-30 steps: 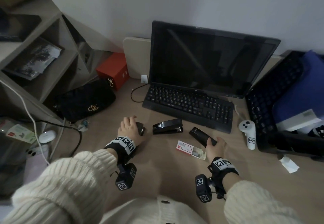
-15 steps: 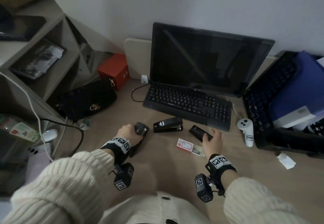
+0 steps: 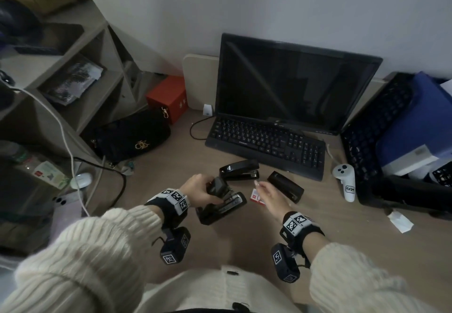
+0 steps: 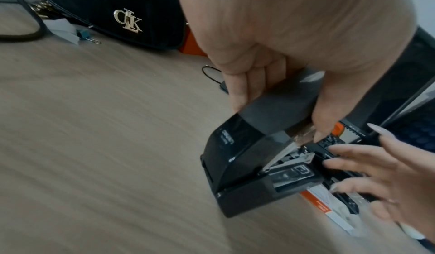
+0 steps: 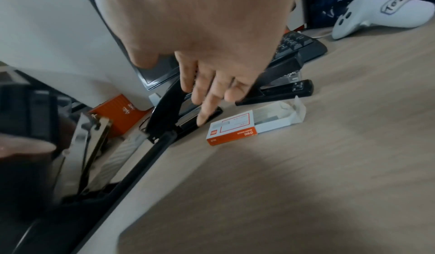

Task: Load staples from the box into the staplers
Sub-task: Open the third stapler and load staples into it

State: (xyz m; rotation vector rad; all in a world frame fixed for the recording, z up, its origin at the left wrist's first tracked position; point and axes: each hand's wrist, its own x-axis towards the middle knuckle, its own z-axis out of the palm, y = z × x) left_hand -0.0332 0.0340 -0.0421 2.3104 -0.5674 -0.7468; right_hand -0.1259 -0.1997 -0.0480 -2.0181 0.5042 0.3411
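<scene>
Head view — left hand [image 3: 199,191] around stapler [image 3: 220,205]

The staple box [image 5: 237,128] is showing orange and white beside three black staplers [image 3: 241,169]. Behind them, an orange-red carton [image 3: 168,97] is glowing (gold-lettered black bag [image 3: 133,139] adjacent).

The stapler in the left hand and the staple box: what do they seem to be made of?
Stapler: the cover and base look like glossy black plastic with soft reflections; the opened inner rail looks like bright bare metal. Staple box: probably thin card, white with orange print, with its end flap creased and folded open.
</scene>
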